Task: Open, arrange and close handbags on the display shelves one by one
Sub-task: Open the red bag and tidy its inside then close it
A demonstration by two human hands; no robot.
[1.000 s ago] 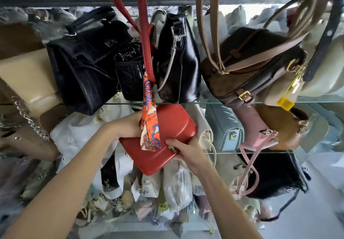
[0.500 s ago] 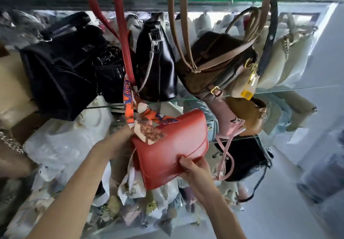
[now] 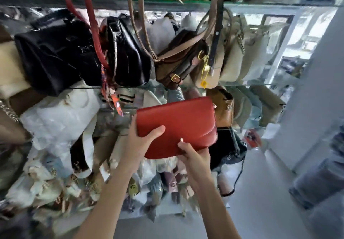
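A red flap handbag (image 3: 178,121) is held in front of the glass display shelves (image 3: 260,84). My left hand (image 3: 141,144) grips its left edge, thumb across the front of the flap. My right hand (image 3: 193,157) holds the bag's lower edge from below, fingertips at the small gold clasp. The flap lies flat over the bag's front. A dark red strap (image 3: 93,34) hangs from the top shelf with an orange patterned scarf (image 3: 114,99) at its lower end, left of the bag.
Black bags (image 3: 55,56) and a brown bag with a tan strap (image 3: 176,65) crowd the middle shelf. Beige bags (image 3: 240,56) stand at the right. Wrapped white bags (image 3: 59,116) and several more fill the lower shelves. Grey floor (image 3: 260,210) lies at lower right.
The red bag has come away from the shelf to the right and levelled out. The scarf no longer lies on it. My left hand moved from behind the bag to its left edge.
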